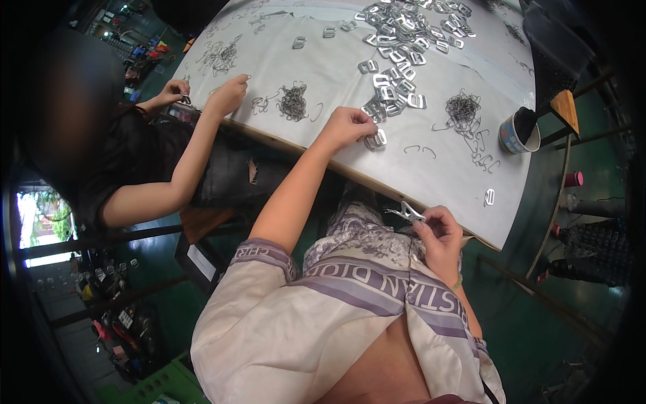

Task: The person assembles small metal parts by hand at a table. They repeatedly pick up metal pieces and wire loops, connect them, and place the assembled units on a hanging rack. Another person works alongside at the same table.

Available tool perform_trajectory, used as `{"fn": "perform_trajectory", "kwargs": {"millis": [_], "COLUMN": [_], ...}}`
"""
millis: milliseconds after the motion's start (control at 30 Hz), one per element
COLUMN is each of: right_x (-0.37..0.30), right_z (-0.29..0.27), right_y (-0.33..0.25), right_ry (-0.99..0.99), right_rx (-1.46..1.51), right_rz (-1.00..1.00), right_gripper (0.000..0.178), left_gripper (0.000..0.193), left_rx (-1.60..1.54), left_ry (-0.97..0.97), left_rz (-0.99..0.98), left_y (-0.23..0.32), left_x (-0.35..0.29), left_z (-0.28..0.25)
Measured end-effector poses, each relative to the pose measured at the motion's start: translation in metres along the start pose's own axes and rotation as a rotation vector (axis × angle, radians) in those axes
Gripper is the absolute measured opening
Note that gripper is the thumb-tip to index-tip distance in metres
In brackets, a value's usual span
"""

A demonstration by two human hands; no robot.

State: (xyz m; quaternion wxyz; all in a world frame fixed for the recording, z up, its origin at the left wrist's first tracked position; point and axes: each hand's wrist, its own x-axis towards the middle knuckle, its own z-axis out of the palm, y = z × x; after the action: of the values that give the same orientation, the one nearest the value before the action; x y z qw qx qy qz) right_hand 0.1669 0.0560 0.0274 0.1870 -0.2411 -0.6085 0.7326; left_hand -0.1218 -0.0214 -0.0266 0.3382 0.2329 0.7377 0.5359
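Note:
My left hand (350,127) reaches over the table's near edge with its fingers pinched on a flat silver metal buckle (378,138). Low in front of me, just off that edge, my right hand (439,236) grips a bright silver metal piece with an open frame (408,213) between thumb and fingers. A thin end sticks out on its left; its exact kind is hard to make out. Beyond my left hand spreads a heap of slotted metal buckles (402,60). A tangled pile of bent wire hooks (463,108) lies right of it, with loose hooks (420,149) nearer me.
A co-worker's hands (229,94) are at the table edge on my left, near another pile of wire hooks (293,102). A paper cup (514,135) holding something black stands at the right edge. One buckle (489,197) lies alone at the near right corner.

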Motion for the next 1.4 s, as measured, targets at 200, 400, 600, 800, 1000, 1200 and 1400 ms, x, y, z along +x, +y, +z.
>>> {"fn": "perform_trajectory", "kwargs": {"millis": [200,400,600,800,1000,1200,1400], "right_x": [0.001,0.001,0.002,0.001,0.0,0.001,0.002], "right_z": [-0.002,-0.002,-0.005,-0.004,-0.004,-0.002,-0.002], "right_y": [0.0,0.001,0.002,0.004,0.005,0.004,0.005], "right_ry": [0.038,0.038,0.032,0.036,0.046,0.049,0.036], "right_rx": [0.042,0.041,0.021,0.061,0.083,0.078,0.06], "right_rz": [-0.006,-0.007,-0.009,0.005,0.02,0.037,0.012], "right_gripper": [0.011,0.012,0.012,0.012,0.012,0.012,0.012], "left_gripper": [0.014,0.014,0.017,0.018,0.018,0.017,0.014], "left_rx": [-0.141,-0.131,0.181,0.151,0.245,0.276,0.103], "left_ry": [-0.037,-0.006,0.074,-0.015,0.179,0.361,0.321], "left_rz": [-0.207,-0.15,0.037,-0.044,0.265,0.393,0.31], "left_y": [0.007,0.007,-0.003,0.007,0.003,-0.004,0.008], "left_x": [-0.009,-0.014,-0.014,-0.017,-0.024,-0.025,-0.019], "left_z": [0.003,0.011,0.019,0.022,0.031,0.034,0.037]}}
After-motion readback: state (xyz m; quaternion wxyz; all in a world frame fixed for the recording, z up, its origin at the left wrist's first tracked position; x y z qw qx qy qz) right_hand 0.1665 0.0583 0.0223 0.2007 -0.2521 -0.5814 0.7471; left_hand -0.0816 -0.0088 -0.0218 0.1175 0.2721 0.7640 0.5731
